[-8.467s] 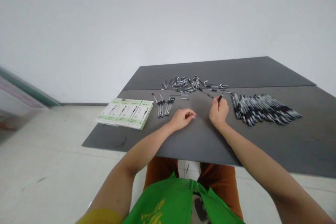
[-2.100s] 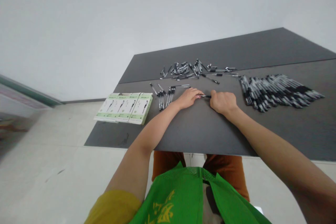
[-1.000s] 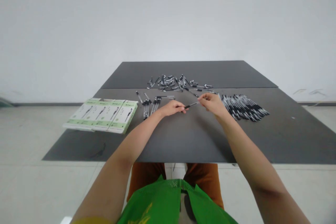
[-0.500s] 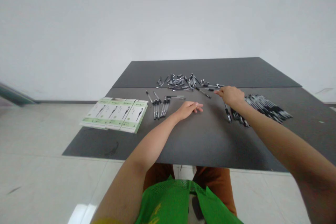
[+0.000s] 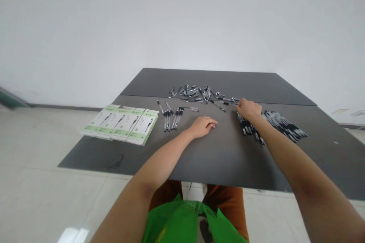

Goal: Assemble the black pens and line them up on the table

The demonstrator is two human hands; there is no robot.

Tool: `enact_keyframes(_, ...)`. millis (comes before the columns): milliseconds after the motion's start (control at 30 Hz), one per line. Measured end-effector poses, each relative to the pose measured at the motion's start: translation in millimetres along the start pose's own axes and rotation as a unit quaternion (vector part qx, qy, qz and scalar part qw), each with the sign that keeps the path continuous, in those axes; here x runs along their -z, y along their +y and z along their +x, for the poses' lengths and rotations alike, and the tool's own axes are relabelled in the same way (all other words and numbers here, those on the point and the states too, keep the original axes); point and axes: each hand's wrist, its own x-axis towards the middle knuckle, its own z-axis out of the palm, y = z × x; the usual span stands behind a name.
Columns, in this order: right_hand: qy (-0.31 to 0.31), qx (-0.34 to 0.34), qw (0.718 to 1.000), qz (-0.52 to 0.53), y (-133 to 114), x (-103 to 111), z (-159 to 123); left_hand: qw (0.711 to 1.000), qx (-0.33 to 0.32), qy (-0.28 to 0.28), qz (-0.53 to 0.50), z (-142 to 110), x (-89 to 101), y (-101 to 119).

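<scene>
My right hand [image 5: 248, 109] is closed, thumb and fingers pinched at the top end of a pen [image 5: 242, 123] at the left edge of a row of black-and-clear pens. My wrist and forearm cover part of that row. Further right lies another row of pens [image 5: 281, 123], laid side by side. On the bare table, my left hand [image 5: 203, 126] rests with nothing seen in it, its fingers loosely bent and apart. To its left is a small group of pens [image 5: 172, 118], with a few lying at angles above them.
A loose pile of pens and pen parts [image 5: 192, 92] lies across the middle of the dark table [image 5: 196, 159], near its seam. Flat white-and-green pen boxes [image 5: 121, 123] lie side by side at the left. A white wall stands behind the table.
The pen at my right hand has shifted left at its lower end to line up beside the row. My left hand's fingers have drawn in slightly. The whole view has turned a little.
</scene>
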Motion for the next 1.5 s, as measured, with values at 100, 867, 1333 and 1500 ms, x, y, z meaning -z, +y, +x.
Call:
enact_keyframes(100,-0.020,0.033,0.999,0.022,14.2,3.8,20.4,1.000,-0.001,-0.002,-0.005,0.3,-0.2,-0.7)
enact_keyframes(867,-0.057,0.216,0.958,-0.180,-54.4,-14.7,45.7,0.998,0.011,-0.046,-0.040,0.9,13.3,8.8)
enact_keyframes(1333,0.108,0.214,0.966,0.092,-54.2,45.3,37.4,0.953,0.078,-0.017,-0.294,2.4,10.8,-10.3)
enact_keyframes(1500,0.197,0.234,0.903,0.302,-53.6,68.0,-14.1,0.951,0.058,-0.034,-0.302,5.2,18.6,-8.3)
